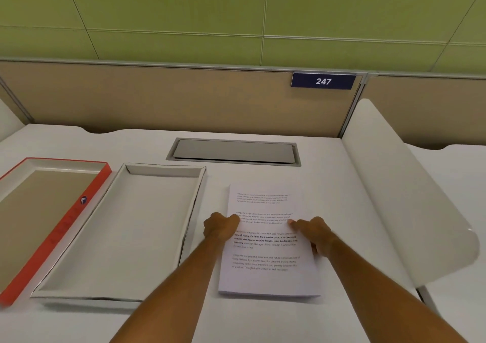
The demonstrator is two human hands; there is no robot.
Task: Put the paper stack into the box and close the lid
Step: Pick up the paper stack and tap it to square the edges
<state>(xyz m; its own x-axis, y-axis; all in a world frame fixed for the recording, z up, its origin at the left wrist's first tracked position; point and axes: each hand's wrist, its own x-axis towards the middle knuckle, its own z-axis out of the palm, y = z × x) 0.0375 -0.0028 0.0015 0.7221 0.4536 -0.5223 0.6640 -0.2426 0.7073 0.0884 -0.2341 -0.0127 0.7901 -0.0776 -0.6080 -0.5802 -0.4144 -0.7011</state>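
Observation:
A stack of printed white paper (265,274) lies flat on the white desk, right of centre. My left hand (219,228) grips the stack's left edge, fingers curled around it. On the right edge rests my right hand (313,231), fingers lying on the top sheet and thumb at the side. The open white box (189,227) lies empty just left of the paper. Its orange-sided lid (76,213) lies upside down at the far left, touching the box.
A grey cable hatch (234,151) is set into the desk behind the box and paper. A curved white divider (410,198) rises along the right side. A beige partition with a "247" plate (323,81) closes the back.

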